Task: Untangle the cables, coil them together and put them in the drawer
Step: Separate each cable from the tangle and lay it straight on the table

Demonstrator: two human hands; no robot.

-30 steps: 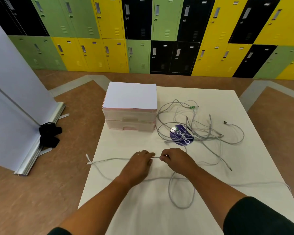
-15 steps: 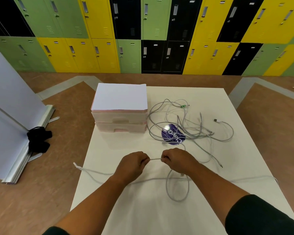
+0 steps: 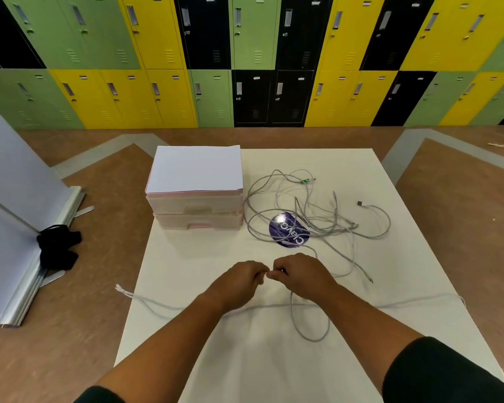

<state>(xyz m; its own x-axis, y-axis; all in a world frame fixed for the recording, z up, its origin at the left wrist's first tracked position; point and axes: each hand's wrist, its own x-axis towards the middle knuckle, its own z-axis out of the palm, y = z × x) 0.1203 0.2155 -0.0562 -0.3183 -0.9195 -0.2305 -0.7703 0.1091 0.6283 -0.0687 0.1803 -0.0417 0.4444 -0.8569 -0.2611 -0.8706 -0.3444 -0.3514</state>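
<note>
Both forearms reach forward over the near half of the white table [image 3: 204, 257], and the two hands meet knuckle to knuckle near its middle. The left hand [image 3: 239, 282] is curled palm down, its fingers pinched together on a thin grey cable [image 3: 310, 330]. The right hand [image 3: 301, 276] is curled the same way, fingertips closed on the same cable just beside the left, so that only a short bit of it shows between them. From the right hand the cable drops into a loop lying toward the near edge. Another pale cable [image 3: 157, 304] runs across the table under the wrists, its left end hanging past the left edge and its right end reaching the right edge.

The rest of the cables [image 3: 317, 219] lie in a loose tangle on the far right part of the table, spread over a round purple sticker [image 3: 288, 229]; one plug there is green.

A small drawer unit [image 3: 197, 212] stands at the far left corner, touching no cable. Both its drawers are pushed in, so their contents cannot be seen. A white sheet of paper [image 3: 197, 168] covers its top.
</note>
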